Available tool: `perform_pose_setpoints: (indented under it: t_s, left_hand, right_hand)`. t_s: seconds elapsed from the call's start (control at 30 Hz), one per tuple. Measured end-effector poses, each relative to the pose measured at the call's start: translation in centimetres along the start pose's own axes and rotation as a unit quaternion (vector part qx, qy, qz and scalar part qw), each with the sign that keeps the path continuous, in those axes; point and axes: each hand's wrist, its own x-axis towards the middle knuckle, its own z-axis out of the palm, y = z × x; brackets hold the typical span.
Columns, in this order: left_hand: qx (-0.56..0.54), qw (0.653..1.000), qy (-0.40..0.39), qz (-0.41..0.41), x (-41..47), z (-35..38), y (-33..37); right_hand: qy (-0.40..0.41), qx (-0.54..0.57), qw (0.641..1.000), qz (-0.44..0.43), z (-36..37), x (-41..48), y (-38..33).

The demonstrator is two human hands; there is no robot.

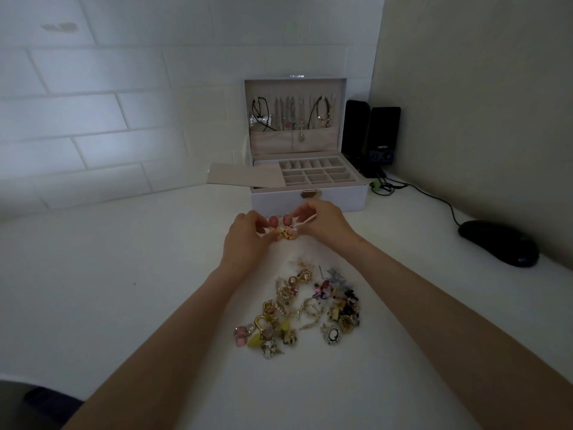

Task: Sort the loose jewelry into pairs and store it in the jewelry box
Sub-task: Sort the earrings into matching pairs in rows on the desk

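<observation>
— From where does the view look?
— From the person's head, facing forward and down over the white surface [124, 274] toward the open jewelry box [279, 201], which stands just above mid-frame.
— How near?
— Near: the box's compartments can be told apart, and both forearms [173, 336] enter from the bottom edge and run up toward the box.
— What sits in the middle?
— The left hand [248, 240] and right hand [325, 225], meeting on the pink earrings [280, 220] just in front of the box. The loose jewelry [297, 311] lies on the camera's side of the box, lower in frame.
— Any distortion?
— Wide-angle: the wall tiles [93, 113] left of the box bow.
</observation>
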Motion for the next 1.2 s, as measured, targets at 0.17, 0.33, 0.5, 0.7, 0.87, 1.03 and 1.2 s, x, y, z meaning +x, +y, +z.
perform_pose_setpoints:
  t_s: [0.17,0.33,0.5,0.7,0.87,1.03,1.2]
  left_hand:
    - [-0.028,0.987,-0.157,0.006,-1.6,-2.6,2.0]
    - [-0.019,0.954,-0.297,0.041,-2.5,-3.0,2.9]
    - [-0.006,0.934,-0.354,0.044,-2.9,-3.1,3.1]
    - [-0.012,0.915,-0.400,0.058,-3.3,-3.5,3.5]
    - [0.019,0.947,-0.308,0.095,-2.9,-2.7,2.9]
    - [-0.003,0.942,-0.303,0.146,-3.1,-2.7,3.4]
    - [-0.017,0.932,-0.318,0.173,-3.8,-2.2,4.2]
  right_hand:
    - [-0.101,-0.016,0.994,-0.029,-2.6,-3.5,-1.0]
    - [-0.214,-0.106,0.970,-0.036,-2.9,-6.1,-1.0]
    - [-0.224,-0.105,0.968,-0.032,-3.0,-6.7,-0.8]
    - [-0.250,-0.064,0.965,-0.042,-4.7,-6.9,-0.6]
    - [-0.225,0.005,0.974,-0.020,-5.9,-6.7,-0.4]
    - [-0.197,0.016,0.980,0.002,-6.4,-6.4,0.0]
    - [-0.207,-0.004,0.978,0.008,-6.5,-6.5,0.2]
